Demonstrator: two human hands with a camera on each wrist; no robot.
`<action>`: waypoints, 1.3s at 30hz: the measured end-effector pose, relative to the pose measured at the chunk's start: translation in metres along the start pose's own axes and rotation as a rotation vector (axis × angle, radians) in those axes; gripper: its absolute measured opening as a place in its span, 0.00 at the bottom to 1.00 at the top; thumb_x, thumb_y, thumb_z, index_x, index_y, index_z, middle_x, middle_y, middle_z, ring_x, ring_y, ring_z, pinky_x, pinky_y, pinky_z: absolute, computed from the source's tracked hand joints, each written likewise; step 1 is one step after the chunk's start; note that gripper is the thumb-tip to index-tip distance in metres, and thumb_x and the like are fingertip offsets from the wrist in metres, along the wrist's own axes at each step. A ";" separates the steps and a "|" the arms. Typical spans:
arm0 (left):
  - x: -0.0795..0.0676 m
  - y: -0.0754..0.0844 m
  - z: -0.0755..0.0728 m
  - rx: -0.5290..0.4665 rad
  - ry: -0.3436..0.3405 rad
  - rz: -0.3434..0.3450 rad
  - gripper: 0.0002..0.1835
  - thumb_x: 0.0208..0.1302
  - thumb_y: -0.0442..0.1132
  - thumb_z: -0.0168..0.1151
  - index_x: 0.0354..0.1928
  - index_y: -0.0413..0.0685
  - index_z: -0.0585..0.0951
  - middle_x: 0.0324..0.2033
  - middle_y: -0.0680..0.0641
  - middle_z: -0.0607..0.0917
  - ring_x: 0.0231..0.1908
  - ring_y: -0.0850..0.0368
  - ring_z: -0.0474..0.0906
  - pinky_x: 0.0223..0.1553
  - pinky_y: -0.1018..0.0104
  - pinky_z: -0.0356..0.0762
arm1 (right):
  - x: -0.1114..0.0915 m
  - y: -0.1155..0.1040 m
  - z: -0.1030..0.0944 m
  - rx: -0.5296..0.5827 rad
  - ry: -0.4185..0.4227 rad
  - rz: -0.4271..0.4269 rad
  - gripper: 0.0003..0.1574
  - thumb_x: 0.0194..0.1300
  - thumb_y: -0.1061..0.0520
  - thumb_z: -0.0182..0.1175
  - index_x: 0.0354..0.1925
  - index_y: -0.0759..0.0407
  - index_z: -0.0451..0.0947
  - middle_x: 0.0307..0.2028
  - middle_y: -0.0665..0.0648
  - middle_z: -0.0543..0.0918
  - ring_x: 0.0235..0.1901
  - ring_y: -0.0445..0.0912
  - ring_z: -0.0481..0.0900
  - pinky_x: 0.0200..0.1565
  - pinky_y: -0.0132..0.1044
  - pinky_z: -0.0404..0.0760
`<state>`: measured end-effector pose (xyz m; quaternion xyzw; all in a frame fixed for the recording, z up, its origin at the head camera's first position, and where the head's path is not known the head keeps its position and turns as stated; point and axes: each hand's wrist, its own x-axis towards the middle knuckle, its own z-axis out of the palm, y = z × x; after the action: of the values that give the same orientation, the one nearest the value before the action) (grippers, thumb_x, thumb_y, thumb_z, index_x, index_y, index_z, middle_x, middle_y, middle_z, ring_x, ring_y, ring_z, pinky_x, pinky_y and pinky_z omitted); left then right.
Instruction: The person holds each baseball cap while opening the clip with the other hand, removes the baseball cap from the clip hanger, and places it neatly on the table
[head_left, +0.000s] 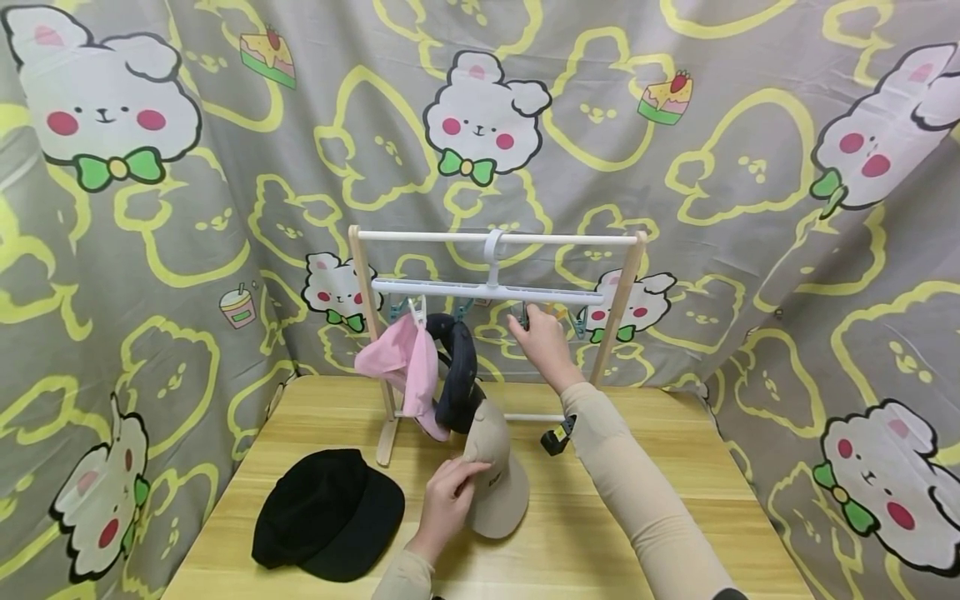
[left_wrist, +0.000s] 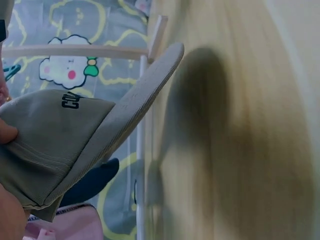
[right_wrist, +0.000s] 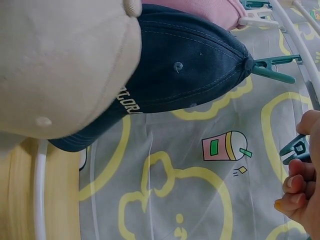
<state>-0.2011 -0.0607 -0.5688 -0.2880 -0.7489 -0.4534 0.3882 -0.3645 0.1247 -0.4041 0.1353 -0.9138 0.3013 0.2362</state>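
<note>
My left hand (head_left: 446,504) grips a beige baseball cap (head_left: 498,492) above the table, its brim pointing down. Dark lettering shows on the front of the cap (left_wrist: 55,135) in the left wrist view. Up at the hanger, my right hand (head_left: 546,343) pinches a dark green clip (right_wrist: 296,148), whose jaws hold nothing in the right wrist view. A navy cap (right_wrist: 195,60) hangs by its crown from another green clip (right_wrist: 275,67). Beside it a pink cap (head_left: 405,362) hangs from a white clip (head_left: 417,312).
A white clip hanger (head_left: 487,290) hooks over the bar of a wooden rack (head_left: 630,283). On the wooden table (head_left: 675,467), a black cap (head_left: 330,512) lies at the left front. Patterned grey curtains (head_left: 600,125) surround the table at the back and sides.
</note>
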 end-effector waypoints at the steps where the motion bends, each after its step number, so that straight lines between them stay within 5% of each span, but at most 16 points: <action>1: -0.002 0.000 -0.002 0.000 -0.005 0.001 0.23 0.48 0.15 0.60 0.39 0.48 0.87 0.34 0.50 0.88 0.32 0.58 0.79 0.39 0.76 0.72 | 0.000 0.000 0.000 0.003 0.000 0.000 0.22 0.72 0.45 0.52 0.26 0.58 0.66 0.17 0.53 0.67 0.13 0.44 0.64 0.17 0.33 0.62; 19: -0.018 0.002 -0.019 0.005 -0.031 -0.001 0.25 0.46 0.14 0.61 0.41 0.49 0.86 0.36 0.50 0.89 0.38 0.56 0.83 0.47 0.75 0.72 | -0.001 -0.002 -0.001 0.008 -0.004 0.008 0.22 0.72 0.46 0.52 0.26 0.57 0.64 0.17 0.53 0.66 0.13 0.45 0.64 0.18 0.34 0.63; 23: -0.023 0.003 -0.024 -0.005 -0.042 -0.035 0.26 0.48 0.14 0.61 0.43 0.50 0.86 0.38 0.49 0.87 0.40 0.56 0.82 0.49 0.80 0.73 | -0.002 -0.003 -0.001 0.015 -0.006 0.011 0.22 0.72 0.46 0.52 0.26 0.57 0.64 0.17 0.54 0.67 0.14 0.45 0.64 0.18 0.34 0.63; 30: -0.034 0.000 -0.033 -0.037 -0.062 -0.086 0.26 0.51 0.14 0.61 0.47 0.48 0.85 0.38 0.49 0.85 0.35 0.60 0.79 0.38 0.84 0.73 | -0.001 -0.003 -0.001 0.017 -0.004 0.014 0.22 0.72 0.46 0.53 0.26 0.58 0.65 0.17 0.53 0.67 0.14 0.45 0.64 0.18 0.34 0.63; 39: -0.042 0.000 -0.042 0.020 -0.035 -0.120 0.29 0.49 0.14 0.63 0.53 0.44 0.81 0.42 0.45 0.85 0.41 0.54 0.83 0.45 0.86 0.74 | -0.001 -0.003 -0.002 0.007 -0.006 0.014 0.22 0.72 0.45 0.53 0.26 0.57 0.65 0.18 0.53 0.67 0.14 0.44 0.64 0.18 0.33 0.64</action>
<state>-0.1652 -0.1014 -0.5918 -0.2467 -0.7759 -0.4634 0.3498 -0.3620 0.1236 -0.4021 0.1305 -0.9145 0.3057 0.2307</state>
